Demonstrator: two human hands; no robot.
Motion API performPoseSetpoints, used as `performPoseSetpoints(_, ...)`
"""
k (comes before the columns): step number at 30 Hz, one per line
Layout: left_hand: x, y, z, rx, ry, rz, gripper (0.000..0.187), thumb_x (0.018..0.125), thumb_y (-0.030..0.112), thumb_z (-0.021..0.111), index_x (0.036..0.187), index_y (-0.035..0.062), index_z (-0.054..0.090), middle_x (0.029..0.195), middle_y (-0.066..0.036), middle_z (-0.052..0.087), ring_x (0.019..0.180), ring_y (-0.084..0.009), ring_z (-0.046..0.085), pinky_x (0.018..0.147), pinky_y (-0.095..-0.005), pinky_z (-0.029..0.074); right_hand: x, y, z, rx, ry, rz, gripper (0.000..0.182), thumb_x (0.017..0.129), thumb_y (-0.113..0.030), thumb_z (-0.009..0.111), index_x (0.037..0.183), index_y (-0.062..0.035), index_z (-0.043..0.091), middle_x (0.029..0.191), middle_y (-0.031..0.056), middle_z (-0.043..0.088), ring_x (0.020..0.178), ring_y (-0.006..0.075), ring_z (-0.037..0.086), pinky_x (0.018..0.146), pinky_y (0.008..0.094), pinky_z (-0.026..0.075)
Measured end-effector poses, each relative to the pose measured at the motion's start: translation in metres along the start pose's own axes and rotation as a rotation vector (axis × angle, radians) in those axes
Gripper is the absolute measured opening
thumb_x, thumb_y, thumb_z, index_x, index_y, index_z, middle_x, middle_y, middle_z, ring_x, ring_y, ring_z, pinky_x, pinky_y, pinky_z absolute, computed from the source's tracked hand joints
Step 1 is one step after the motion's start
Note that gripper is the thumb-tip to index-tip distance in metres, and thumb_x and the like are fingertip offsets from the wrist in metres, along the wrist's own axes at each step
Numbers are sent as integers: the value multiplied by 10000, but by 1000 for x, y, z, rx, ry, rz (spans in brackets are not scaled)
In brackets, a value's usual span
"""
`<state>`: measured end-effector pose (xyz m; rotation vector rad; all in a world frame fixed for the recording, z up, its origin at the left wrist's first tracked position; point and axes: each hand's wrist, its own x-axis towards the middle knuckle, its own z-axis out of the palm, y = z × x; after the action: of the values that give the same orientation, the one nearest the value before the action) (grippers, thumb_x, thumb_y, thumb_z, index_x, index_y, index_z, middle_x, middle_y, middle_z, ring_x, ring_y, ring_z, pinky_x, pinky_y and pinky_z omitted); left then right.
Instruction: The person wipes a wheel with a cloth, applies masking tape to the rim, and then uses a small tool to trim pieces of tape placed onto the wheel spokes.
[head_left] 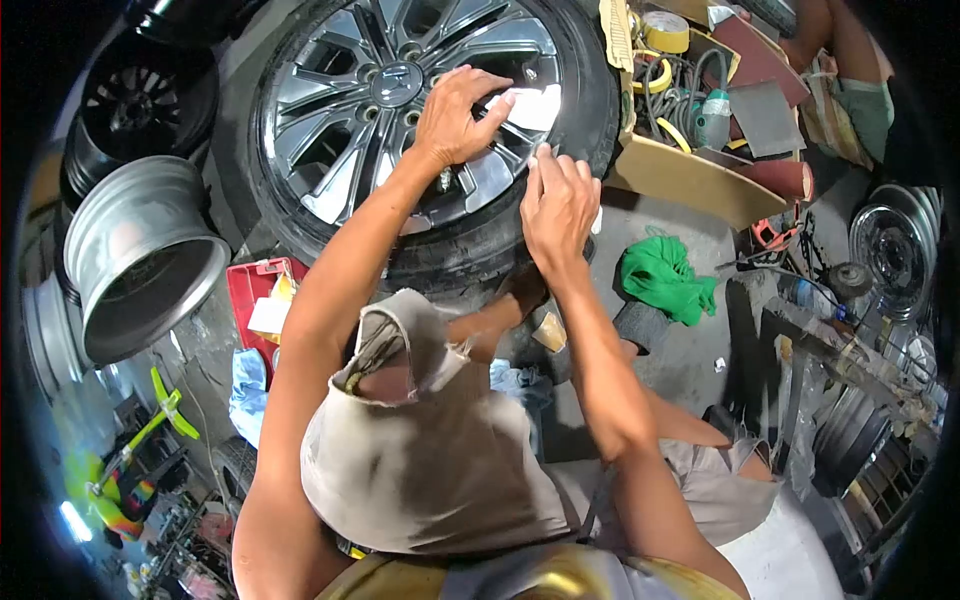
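A wheel with a silver and dark alloy rim (pixel 480 185) and a black tyre (pixel 590 80) lies face up before me. My left hand (pixel 460 118) is over the spokes beside the centre cap (pixel 396 84), fingers stretched out and apart. Its thumb tip reaches the edge of a bright white patch (pixel 538 108) on the rim, perhaps paper or tape. My right hand (pixel 562 205) is at the rim's near right edge, over the tyre. Its thumb and forefinger are pinched together; whatever is between them is too small to make out.
A cardboard box (pixel 670 185) of tools, tape rolls and sandpaper stands right of the tyre. A green cloth (pixel 665 278) lies on the floor. Bare rims (pixel 140 250) stack up at left, near a red container (pixel 250 300). Another person's leg (pixel 845 40) shows at upper right.
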<state>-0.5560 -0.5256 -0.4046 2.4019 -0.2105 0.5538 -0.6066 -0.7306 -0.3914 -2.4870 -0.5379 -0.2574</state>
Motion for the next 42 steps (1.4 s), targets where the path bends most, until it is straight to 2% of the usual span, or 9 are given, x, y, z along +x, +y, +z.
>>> performPoseSetpoints(5,0,4,-17,-33,-27,-15,366,987,342,600,1150,48,746,1083,-143,743,1080,-318,691,1178,-494,374,16,23,-33,334,86,-142,93,888,-102,715,944,-49,766,807,95,677,767,300,633,714,434,464)
performPoseSetpoints(8,-5,20,-44,10,-29,5,335,985,284,609,1200,56,728,1123,-141,743,1097,-315,698,1186,-525,375,32,66,-65,318,99,186,145,937,-73,705,1052,-38,787,823,101,658,755,222,608,683,355,481)
performPoseSetpoints(16,-49,59,-41,-10,-305,110,367,838,194,712,1183,69,719,1229,-94,676,1209,-298,630,1162,-545,412,52,101,-72,386,193,30,165,966,-70,685,1087,-1,774,877,88,644,763,183,594,698,309,482)
performPoseSetpoints(24,-40,68,-25,286,-502,225,467,1002,286,605,1409,59,633,1596,-67,483,1526,-278,353,1279,-546,207,16,87,-70,699,-39,250,145,1011,-117,677,1072,0,737,948,36,692,834,94,623,733,252,493)
performPoseSetpoints(25,-38,73,-28,264,-428,267,382,988,308,631,1229,29,729,1383,-87,650,1457,-276,450,1281,-548,211,12,86,-70,873,-74,385,132,1020,-123,673,1062,-7,721,953,25,704,835,79,622,740,247,496)
performPoseSetpoints(30,-38,111,-51,104,-462,203,287,939,279,720,789,35,739,792,-48,670,1093,-259,667,1209,-504,348,2,79,-73,1049,-224,485,225,1078,-225,596,1058,-17,681,1004,120,754,834,112,668,750,271,525)
performPoseSetpoints(33,-41,119,-43,-437,-301,-386,145,932,177,769,960,35,779,869,-67,705,813,-167,635,759,-326,494,-5,70,-73,1563,-457,677,275,1115,-284,514,1149,-34,623,1091,183,745,869,178,702,772,308,546)
performPoseSetpoints(38,-40,132,-34,-1141,-275,-894,265,972,110,759,1110,-110,704,874,-75,750,800,-83,697,696,-253,561,-18,55,-52,1624,-557,619,342,1117,-340,491,1200,-28,600,1049,101,686,900,183,677,786,317,526)
performPoseSetpoints(42,-53,123,-35,-986,-275,-904,261,942,152,800,1082,-63,752,860,-33,735,751,-37,626,662,-224,518,-14,48,-63,1478,-665,506,243,1093,-236,563,1196,-24,621,1055,82,690,951,152,678,845,309,538)
